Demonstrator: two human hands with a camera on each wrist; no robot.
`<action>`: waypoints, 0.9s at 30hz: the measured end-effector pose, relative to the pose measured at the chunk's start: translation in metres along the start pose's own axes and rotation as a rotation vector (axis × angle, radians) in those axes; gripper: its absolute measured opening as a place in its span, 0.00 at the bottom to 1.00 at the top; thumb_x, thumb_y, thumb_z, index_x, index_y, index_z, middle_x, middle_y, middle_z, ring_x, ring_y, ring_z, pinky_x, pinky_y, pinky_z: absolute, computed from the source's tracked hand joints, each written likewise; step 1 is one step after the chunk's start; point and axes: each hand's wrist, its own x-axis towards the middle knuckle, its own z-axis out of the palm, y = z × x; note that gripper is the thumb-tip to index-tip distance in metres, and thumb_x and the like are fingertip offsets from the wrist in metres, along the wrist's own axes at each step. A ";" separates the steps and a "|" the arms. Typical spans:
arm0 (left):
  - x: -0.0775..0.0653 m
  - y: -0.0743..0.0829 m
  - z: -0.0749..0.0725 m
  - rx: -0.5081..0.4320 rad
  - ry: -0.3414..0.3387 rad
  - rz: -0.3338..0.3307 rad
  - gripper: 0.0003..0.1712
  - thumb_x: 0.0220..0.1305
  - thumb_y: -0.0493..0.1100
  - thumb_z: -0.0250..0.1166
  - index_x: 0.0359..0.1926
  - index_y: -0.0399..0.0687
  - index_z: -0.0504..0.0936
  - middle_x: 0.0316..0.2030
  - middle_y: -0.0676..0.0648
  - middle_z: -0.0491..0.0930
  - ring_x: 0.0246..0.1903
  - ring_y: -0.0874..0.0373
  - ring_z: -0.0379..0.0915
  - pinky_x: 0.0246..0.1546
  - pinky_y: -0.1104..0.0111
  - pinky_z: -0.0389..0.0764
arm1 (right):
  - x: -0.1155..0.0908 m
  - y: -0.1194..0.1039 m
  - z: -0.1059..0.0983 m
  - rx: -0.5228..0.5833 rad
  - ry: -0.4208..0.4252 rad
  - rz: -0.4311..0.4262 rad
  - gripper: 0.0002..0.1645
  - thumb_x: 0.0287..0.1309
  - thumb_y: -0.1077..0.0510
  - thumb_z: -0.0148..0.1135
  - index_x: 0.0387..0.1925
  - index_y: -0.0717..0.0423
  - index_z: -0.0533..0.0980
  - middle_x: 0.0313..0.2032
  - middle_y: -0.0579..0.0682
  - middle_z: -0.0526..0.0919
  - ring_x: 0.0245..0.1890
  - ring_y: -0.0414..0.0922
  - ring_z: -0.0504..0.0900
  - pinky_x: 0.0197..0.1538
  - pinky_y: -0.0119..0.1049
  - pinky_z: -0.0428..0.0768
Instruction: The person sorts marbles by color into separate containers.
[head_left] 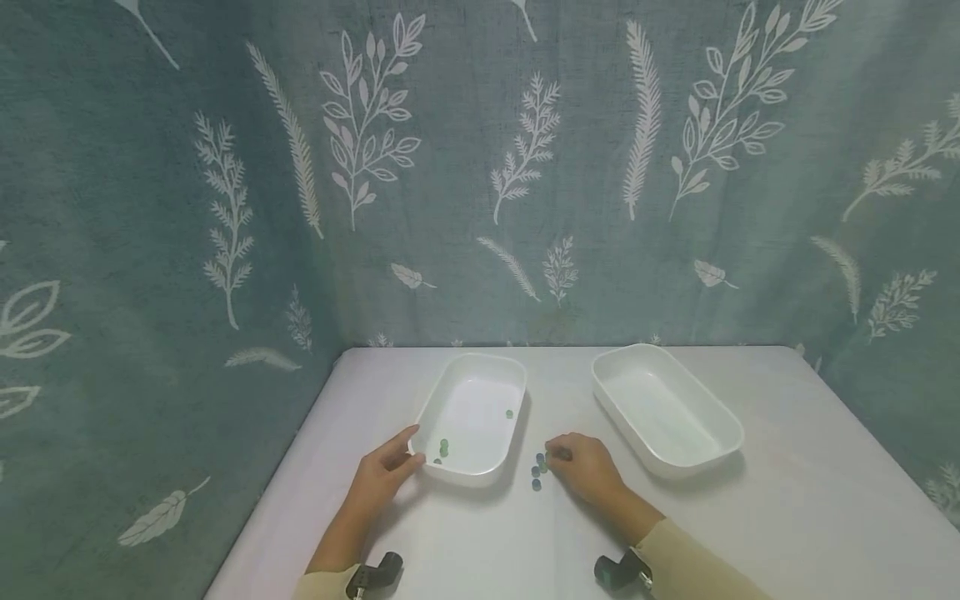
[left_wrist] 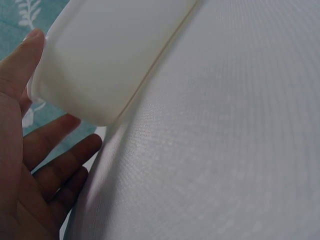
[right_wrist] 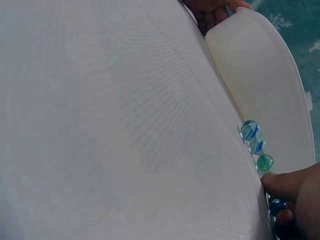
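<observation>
White tray [head_left: 474, 432], pinched at its near-left corner by the left hand [head_left: 377, 477]; green marbles [head_left: 444, 448] inside it. Right of the tray, on the table [head_left: 491, 546]: loose marbles [head_left: 536, 472] beside the right hand [head_left: 588, 468] (grasping one or not, cannot tell). Farther right, second tray [head_left: 663, 417].

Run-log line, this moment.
left hand: holds left tray | right hand: beside marbles on table, grip unclear | left tray: green marbles inside

Both hands [head_left: 381, 473] [head_left: 587, 468] reach forward, the right curled.
</observation>
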 end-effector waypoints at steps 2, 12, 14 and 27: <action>0.000 0.001 0.003 0.009 0.013 0.001 0.32 0.62 0.56 0.67 0.67 0.64 0.72 0.65 0.45 0.70 0.61 0.41 0.69 0.57 0.44 0.70 | -0.001 0.001 -0.002 0.006 0.006 -0.019 0.13 0.54 0.56 0.69 0.42 0.53 0.83 0.43 0.48 0.85 0.50 0.51 0.81 0.55 0.47 0.77; 0.001 0.002 0.006 0.027 0.024 0.004 0.31 0.63 0.57 0.66 0.67 0.67 0.71 0.64 0.47 0.71 0.60 0.43 0.70 0.55 0.43 0.72 | -0.001 -0.001 -0.006 -0.002 -0.025 -0.008 0.13 0.60 0.54 0.65 0.45 0.54 0.82 0.46 0.49 0.85 0.53 0.52 0.80 0.56 0.48 0.76; 0.000 0.002 0.006 0.033 0.028 0.003 0.31 0.63 0.57 0.66 0.67 0.67 0.71 0.64 0.47 0.71 0.60 0.43 0.70 0.55 0.43 0.72 | -0.001 -0.002 -0.006 0.007 -0.027 -0.008 0.13 0.61 0.54 0.64 0.45 0.55 0.82 0.46 0.50 0.84 0.54 0.52 0.80 0.57 0.49 0.76; 0.001 0.001 0.005 0.011 0.011 -0.006 0.32 0.62 0.58 0.66 0.67 0.67 0.71 0.65 0.48 0.70 0.61 0.43 0.69 0.56 0.44 0.71 | 0.006 -0.003 -0.012 0.096 -0.041 0.079 0.10 0.60 0.55 0.64 0.43 0.50 0.82 0.45 0.48 0.85 0.55 0.51 0.79 0.59 0.50 0.74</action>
